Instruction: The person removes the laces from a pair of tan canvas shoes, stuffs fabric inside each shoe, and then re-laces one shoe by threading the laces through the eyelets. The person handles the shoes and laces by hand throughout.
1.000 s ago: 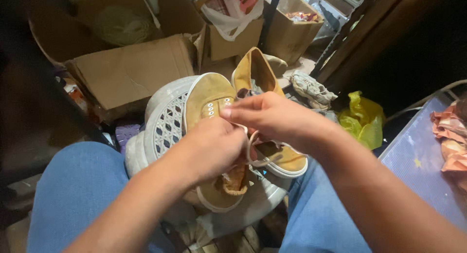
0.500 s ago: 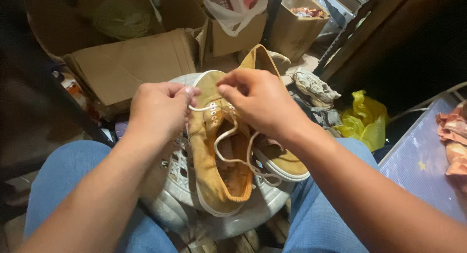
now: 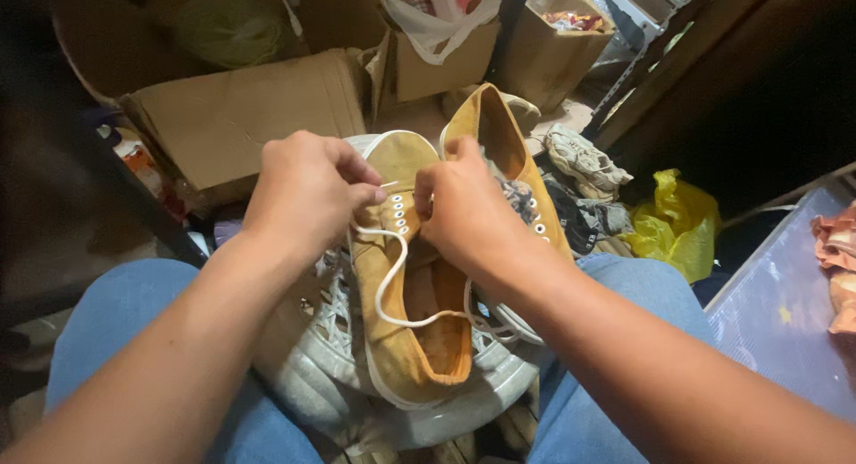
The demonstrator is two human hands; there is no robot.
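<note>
Matt, suede-like mustard cloth covers the shoe (image 3: 406,339), threaded with a smooth white lace (image 3: 385,286); beneath it a perforated grey plastic basket (image 3: 330,357), rough brown cardboard boxes (image 3: 241,116) behind, a glossy yellow plastic bag (image 3: 678,223) alongside.

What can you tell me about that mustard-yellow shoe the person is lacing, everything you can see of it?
The yellow shoe is a low canvas-looking sneaker with a white rubber sole edge and white-ringed eyelets. It lies on a pale perforated basket between the person's knees, opening upward, heel toward the camera. A white lace loops loosely across its opening. The left hand pinches the lace; the right hand grips near the eyelets. A second yellow shoe lies beside it.
</note>
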